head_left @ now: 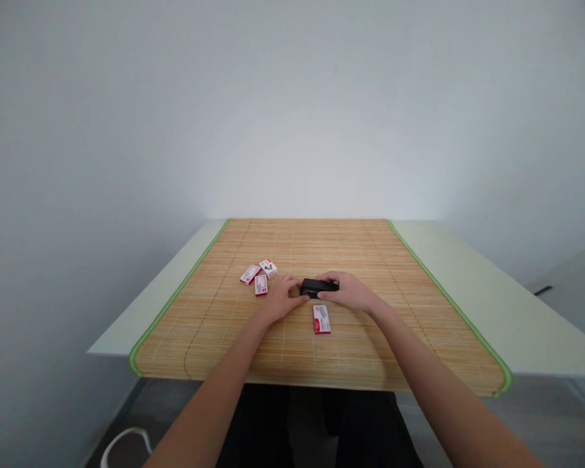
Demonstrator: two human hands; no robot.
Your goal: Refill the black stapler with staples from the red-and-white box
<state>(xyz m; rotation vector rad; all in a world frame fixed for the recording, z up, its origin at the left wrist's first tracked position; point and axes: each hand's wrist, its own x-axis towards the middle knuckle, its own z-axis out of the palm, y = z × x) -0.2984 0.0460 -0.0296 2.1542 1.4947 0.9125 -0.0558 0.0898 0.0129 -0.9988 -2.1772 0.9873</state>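
Observation:
A black stapler [316,285] lies crosswise on the bamboo mat. My right hand [348,290] is closed around its right end, fingers behind and thumb in front. At its left end, the thumb and fingers of my left hand [283,297] pinch the tip. Just in front of the stapler is a flat red-and-white staple box [322,319]. Left of my left hand are two more flat red-and-white boxes, one box [261,285] nearer and one box [250,274] tilted farther left. A thicker white box [268,268] with a dark picture touches or nearly touches them.
The bamboo mat [224,351] with green edging covers the middle of a white table [472,273] against a pale wall. Its front edge hangs over my lap. A white cable [127,434] is on the floor at lower left, and a dark cable end [543,290] shows at right.

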